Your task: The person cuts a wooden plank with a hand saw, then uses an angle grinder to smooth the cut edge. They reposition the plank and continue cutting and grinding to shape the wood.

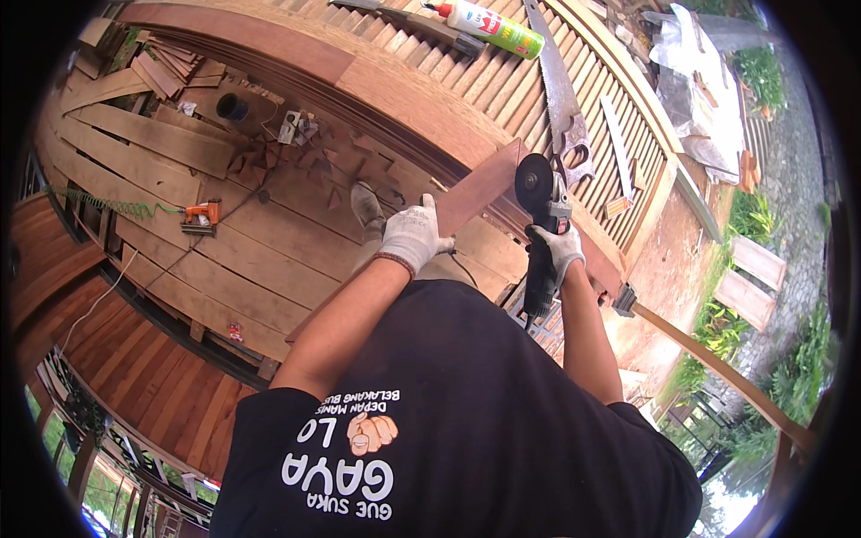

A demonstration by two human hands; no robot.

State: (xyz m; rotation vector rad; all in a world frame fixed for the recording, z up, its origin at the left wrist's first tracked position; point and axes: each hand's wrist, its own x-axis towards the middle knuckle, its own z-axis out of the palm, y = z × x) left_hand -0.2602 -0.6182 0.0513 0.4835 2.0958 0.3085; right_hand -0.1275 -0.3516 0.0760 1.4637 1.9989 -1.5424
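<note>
In a pale work glove, my left hand (413,235) grips a reddish-brown wooden board (480,190) that slants up to the right. The board's far end lies by the edge of a long wooden beam (404,81). My gloved right hand (558,247) is wrapped round the body of an angle grinder (541,278). Its dark cutting disc (534,179) stands close to the board's far end; whether they touch I cannot tell. Just beyond the disc lies a handsaw (563,112) on a slatted wooden panel (511,90).
A glue bottle (493,27) lies on the slats. An orange nail gun (203,215) with a green coiled hose (99,203) rests on the plank floor (242,260) at left. Triangular offcuts (314,161) and a dark cup (231,108) are scattered beyond. Plastic sheeting (695,90) hangs at far right.
</note>
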